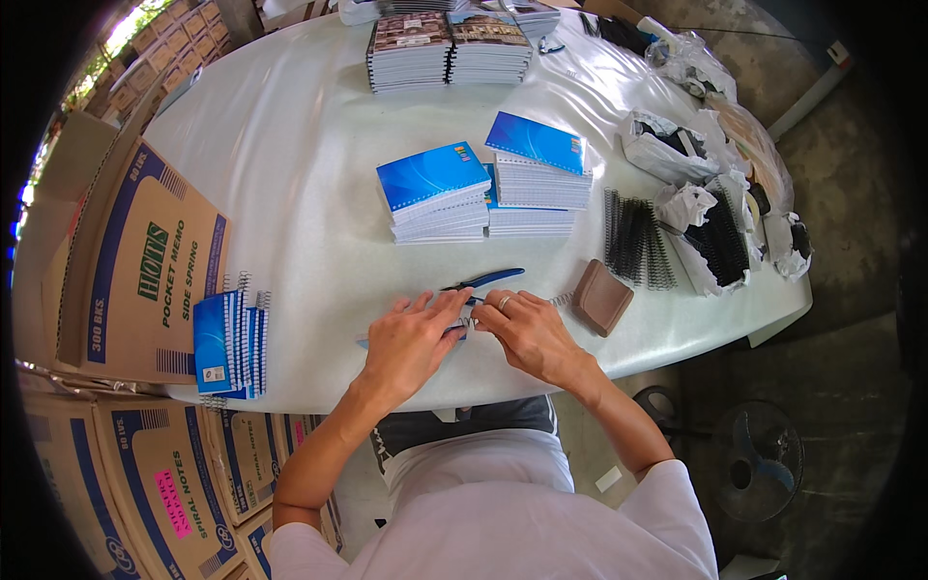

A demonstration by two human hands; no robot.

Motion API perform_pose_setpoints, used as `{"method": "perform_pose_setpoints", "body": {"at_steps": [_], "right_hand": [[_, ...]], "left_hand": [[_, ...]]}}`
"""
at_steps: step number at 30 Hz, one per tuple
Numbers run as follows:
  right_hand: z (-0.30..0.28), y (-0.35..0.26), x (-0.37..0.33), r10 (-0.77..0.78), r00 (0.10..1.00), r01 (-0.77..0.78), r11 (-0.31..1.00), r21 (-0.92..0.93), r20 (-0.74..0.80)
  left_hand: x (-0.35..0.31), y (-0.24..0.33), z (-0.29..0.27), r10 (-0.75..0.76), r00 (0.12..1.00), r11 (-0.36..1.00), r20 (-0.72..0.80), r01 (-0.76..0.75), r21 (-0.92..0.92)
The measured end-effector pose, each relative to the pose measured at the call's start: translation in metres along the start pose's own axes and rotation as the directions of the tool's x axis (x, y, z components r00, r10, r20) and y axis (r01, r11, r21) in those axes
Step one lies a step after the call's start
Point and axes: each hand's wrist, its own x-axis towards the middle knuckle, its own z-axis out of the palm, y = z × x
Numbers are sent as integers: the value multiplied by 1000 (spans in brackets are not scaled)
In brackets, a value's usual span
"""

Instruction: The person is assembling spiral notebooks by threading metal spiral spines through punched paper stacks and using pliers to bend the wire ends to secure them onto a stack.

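Observation:
Low over the front of the table, my left hand (414, 338) grips a small blue notebook (362, 341), mostly hidden under the palm. Its fingers reach toward the notebook's right edge, with the thumb nearer me. Against that edge my right hand (530, 333) is closed, pinching a wire spiral coil (561, 300); the coil's far part shows to the right of the fingers. A ring is on one right finger. Just beyond both hands lie blue-handled pliers (495, 278). A brown block (602, 298) sits right of the coil.
Blue-covered notebook stacks (433, 179) stand beyond my hands. Loose black coils (638, 240) and opened packets (715, 237) lie at right. Spiral-bound notebooks (227, 343) lean by a large carton (155, 271) at left. Thick bound books (411, 58) stand far back; a fan (754, 459) is at lower right.

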Motion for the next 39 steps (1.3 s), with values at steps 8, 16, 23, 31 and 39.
{"method": "perform_pose_setpoints", "body": {"at_steps": [8, 16, 23, 31, 39], "right_hand": [[0, -3, 3, 39, 993, -44, 998, 39, 107], [-15, 1, -9, 105, 990, -105, 994, -6, 95], [-77, 49, -86, 493, 869, -471, 804, -364, -34], [-100, 47, -28, 244, 919, -384, 734, 560, 310], [-30, 49, 35, -21, 842, -397, 653, 645, 539]], "left_hand": [[0, 2, -8, -106, 986, 992, 131, 114, -55], [4, 5, -23, -52, 957, 998, 284, 58, -13], [0, 3, -18, 66, 960, 997, 272, -73, 17], [-16, -14, -11, 109, 987, 973, 120, -130, 192], [-17, -25, -14, -36, 999, 991, 9, 34, 132]]}}
